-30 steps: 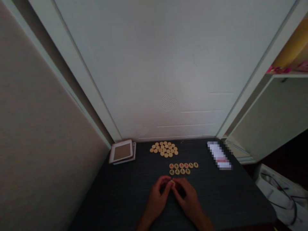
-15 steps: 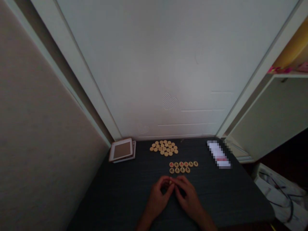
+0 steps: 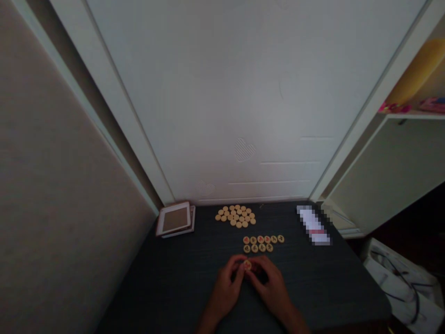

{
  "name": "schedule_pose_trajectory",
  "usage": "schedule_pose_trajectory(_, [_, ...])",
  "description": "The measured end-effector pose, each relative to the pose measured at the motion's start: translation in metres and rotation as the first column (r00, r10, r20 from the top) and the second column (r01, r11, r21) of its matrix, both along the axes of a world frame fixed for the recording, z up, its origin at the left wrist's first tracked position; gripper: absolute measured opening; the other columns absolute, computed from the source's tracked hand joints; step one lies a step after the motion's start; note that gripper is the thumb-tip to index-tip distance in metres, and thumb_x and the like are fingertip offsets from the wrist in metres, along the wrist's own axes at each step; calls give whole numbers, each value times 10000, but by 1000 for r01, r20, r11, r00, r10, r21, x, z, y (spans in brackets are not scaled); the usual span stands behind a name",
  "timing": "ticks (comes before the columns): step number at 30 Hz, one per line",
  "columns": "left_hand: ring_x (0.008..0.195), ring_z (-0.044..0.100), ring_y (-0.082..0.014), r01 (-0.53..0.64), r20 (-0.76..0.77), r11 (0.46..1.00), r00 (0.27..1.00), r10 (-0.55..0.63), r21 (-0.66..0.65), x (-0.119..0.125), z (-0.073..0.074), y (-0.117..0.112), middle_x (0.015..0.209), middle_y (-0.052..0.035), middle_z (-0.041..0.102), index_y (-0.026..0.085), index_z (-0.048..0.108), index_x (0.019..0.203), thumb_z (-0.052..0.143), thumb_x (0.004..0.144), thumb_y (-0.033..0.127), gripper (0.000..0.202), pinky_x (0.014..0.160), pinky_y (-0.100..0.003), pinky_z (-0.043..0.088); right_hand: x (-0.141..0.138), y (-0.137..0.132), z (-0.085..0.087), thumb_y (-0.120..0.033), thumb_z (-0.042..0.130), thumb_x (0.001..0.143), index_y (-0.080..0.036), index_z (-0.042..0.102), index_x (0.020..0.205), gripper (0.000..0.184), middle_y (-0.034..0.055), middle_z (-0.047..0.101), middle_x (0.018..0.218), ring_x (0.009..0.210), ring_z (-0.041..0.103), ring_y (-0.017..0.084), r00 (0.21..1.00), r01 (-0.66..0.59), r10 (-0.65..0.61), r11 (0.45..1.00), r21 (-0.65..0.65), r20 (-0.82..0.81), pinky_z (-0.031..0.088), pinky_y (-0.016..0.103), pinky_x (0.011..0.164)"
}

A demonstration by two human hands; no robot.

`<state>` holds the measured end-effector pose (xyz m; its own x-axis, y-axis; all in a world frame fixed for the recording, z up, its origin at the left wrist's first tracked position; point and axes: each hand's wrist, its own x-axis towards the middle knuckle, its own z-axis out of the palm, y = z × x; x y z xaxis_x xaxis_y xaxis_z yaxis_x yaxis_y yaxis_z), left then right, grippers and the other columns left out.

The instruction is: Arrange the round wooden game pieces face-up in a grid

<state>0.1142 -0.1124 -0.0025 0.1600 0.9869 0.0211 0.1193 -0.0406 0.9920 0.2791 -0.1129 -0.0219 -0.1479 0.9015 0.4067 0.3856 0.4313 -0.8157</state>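
Note:
A round xiangqi piece with a red character on its face is held at the fingertips of both hands. My left hand pinches it from the left. My right hand has its fingers closed on the other side of the same piece. Just beyond the fingertips, two rows of pieces lie face up on the dark table: a back row with red and black characters, and a shorter front row with dark ones. Farther back is a loose cluster of blank-side-up pieces.
Flat framed items are stacked at the table's back left. A blurred-out white object lies at the back right. A white panel rises behind the dark table. Beyond the right edge stands a white container with cables.
The piece between my fingers has turned, so its red-marked face now shows. My hands stay in nearly the same place, and the view has shifted slightly.

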Motion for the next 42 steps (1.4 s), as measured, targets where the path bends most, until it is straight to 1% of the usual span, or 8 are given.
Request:
schedule_pose_trajectory(7, [883, 755, -212, -32, -5, 999, 999, 33, 22, 1, -3, 1, 924, -38, 790, 236, 605, 972, 623, 926, 438, 208, 820, -295, 585, 1, -2, 2, -340, 591, 966, -245, 691, 1116, 204, 43, 732, 942, 816, 691, 182, 1000, 7, -8, 999, -42, -22, 571, 278, 759])
schedule_pose_trajectory(10, [856, 757, -215, -50, -22, 999, 998, 50, 21, 2, -3, 1, 891, -34, 791, 239, 604, 1038, 640, 912, 442, 241, 799, -297, 588, 2, -1, 3, -336, 576, 974, -251, 696, 1131, 215, 53, 742, 968, 852, 702, 194, 999, -14, 12, 999, -41, -32, 580, 296, 786])
schedule_pose_trajectory(13, [832, 753, -206, -14, -42, 1000, 999, 15, 16, 1, -2, 1, 896, -34, 791, 239, 615, 1098, 612, 934, 437, 257, 798, -292, 582, 3, 0, 4, -323, 576, 973, -255, 702, 1143, 222, 58, 748, 986, 877, 709, 201, 999, -34, 32, 999, -30, -44, 586, 302, 792])
schedule_pose_trajectory(17, [796, 742, -194, 0, -61, 1000, 998, 1, 12, 1, -1, 0, 883, -33, 784, 232, 633, 1102, 556, 972, 434, 252, 788, -280, 571, 4, 1, 2, -318, 582, 969, -260, 706, 1142, 220, 52, 749, 970, 855, 712, 197, 999, -3, 1, 999, -35, -53, 586, 287, 764])
schedule_pose_trajectory(22, [798, 743, -198, 8, -59, 1000, 998, -7, 16, 2, 1, -1, 876, -27, 789, 240, 633, 1145, 569, 962, 447, 283, 772, -271, 570, 4, 1, 3, -293, 582, 968, -263, 700, 1137, 209, 45, 742, 982, 871, 705, 192, 998, 6, -9, 998, -60, -56, 573, 287, 796])
schedule_pose_trajectory(28, [815, 756, -203, 8, -46, 1000, 999, -6, 24, 3, 3, -2, 909, -27, 800, 254, 648, 1106, 590, 951, 450, 257, 789, -268, 571, 4, -1, 7, -296, 580, 968, -255, 701, 1128, 205, 49, 737, 956, 847, 697, 190, 998, -15, 11, 997, -75, -55, 565, 286, 781])
schedule_pose_trajectory(36, [775, 747, -208, -2, -43, 1000, 999, 2, 5, 3, -4, 2, 779, -11, 768, 227, 626, 1002, 610, 939, 453, 235, 740, -262, 563, 4, -2, 3, -281, 603, 953, -256, 719, 1066, 164, 29, 735, 904, 813, 685, 179, 999, -11, 8, 997, -78, -42, 542, 271, 765])
schedule_pose_trajectory(42, [857, 742, -205, 30, -17, 1000, 999, -30, 1, 2, -2, 1, 943, -37, 786, 224, 621, 1022, 572, 970, 414, 203, 786, -268, 561, 1, 0, -1, -276, 643, 925, -254, 705, 1098, 185, 26, 716, 897, 795, 662, 172, 998, -39, 35, 996, -78, -46, 523, 263, 741])
